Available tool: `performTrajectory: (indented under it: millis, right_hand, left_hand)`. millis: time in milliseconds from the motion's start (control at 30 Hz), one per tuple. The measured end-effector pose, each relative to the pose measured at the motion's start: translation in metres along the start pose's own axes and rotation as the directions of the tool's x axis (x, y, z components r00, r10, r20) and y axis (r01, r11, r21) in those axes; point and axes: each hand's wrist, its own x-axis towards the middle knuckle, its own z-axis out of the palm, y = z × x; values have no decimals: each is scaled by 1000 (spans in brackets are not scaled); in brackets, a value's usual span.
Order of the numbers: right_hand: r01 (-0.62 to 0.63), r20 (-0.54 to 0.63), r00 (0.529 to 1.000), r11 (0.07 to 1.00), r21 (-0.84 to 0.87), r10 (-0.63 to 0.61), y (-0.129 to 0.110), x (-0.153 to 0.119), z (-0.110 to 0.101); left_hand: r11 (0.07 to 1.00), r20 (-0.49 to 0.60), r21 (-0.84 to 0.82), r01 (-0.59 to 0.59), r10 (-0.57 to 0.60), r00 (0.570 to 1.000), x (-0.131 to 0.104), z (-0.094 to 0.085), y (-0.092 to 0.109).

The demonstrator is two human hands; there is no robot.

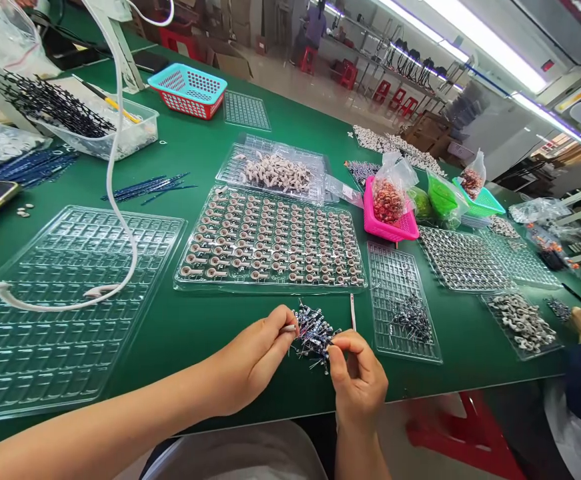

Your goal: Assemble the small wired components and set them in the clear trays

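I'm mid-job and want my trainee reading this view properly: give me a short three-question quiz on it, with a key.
1. True or false: the pink basket stands to the right of the clear tray filled with rows of round-headed parts.
2. What lies between the left hand and the right hand?
a) a phone
b) a heap of small components
c) a green bag
3. Fill in: the turquoise basket is nested in a ____ basket.

Key: 1 true; 2 b; 3 red.

Small pale piece in left hand, beside jumbled heap of dark, thin-leaded components.
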Motion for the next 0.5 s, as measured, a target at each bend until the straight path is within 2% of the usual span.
performTrajectory:
  millis: [300, 500]
  right_hand:
    - [17, 20, 1000, 1000, 19, -18, -1, -1, -1]
    - [-9, 67, 998, 1000, 7, 8, -2, 0, -2]
  left_hand:
    - [968, -88, -252, -19, -4, 996, 10, 5, -12]
    - [963, -128, -267, -28, -6, 992, 10, 6, -12]
